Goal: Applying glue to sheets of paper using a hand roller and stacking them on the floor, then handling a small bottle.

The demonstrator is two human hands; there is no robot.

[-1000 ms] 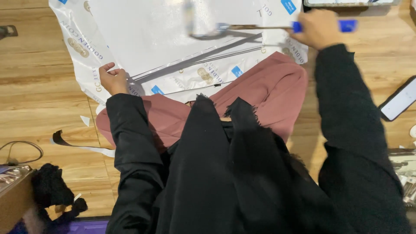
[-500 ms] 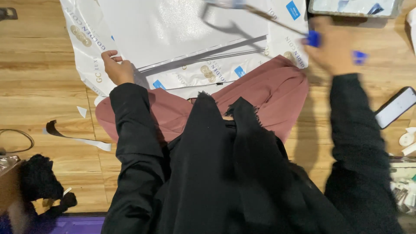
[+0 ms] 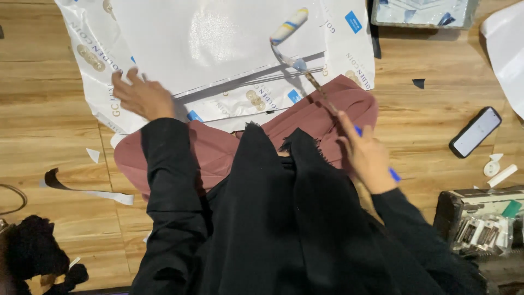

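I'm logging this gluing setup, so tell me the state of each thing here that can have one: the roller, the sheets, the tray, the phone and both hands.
Paint roller: head resting on the white sheet, handle held.
White sheet: flat on top of the printed sheets, wet sheen in the middle.
Tray: open, at the top edge.
Phone: face up on the floor, screen lit.
Left hand: open, flat on the sheets.
Right hand: closed around the roller handle.

Floor: wood-look planks (image 3: 49, 125) in warm light brown, laid across the frame, evenly lit with a soft sheen at left. Lying on it: a dark phone (image 3: 475, 131) at right, a shallow grey tray (image 3: 376, 13) at the upper right edge, paper scraps (image 3: 93, 155) at left. A black case (image 3: 456, 205) sits at lower right, a black fabric bundle (image 3: 33, 257) at lower left.
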